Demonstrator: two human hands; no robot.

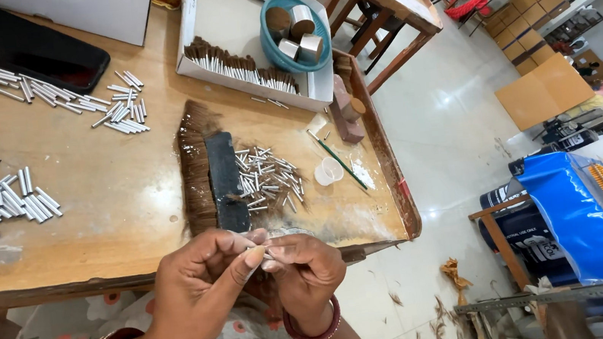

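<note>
Nearest the camera, a small metal tube [269, 251] is pinched between the fingertips of the left hand [204, 277] and the right hand [304, 269], both closed on it just below the near edge of the wooden table [115, 215]; what exactly is being pushed into it cannot be told, though the two-handed pinch seems meant to steady so small a piece. Just beyond the hands, on the table, a flat row of brown bristles [195, 167] is pinned under a dark bar [226, 182], apparently so that the fibres are kept aligned. Immediately right of the bar, a loose heap of short metal tubes [268, 181] is kept within easy reach. Farther right, a thin green stick [339, 161] is laid beside a small clear cup [328, 170]. Beyond the bar, finished tufted pieces are lined up in a white tray [243, 65].
</note>
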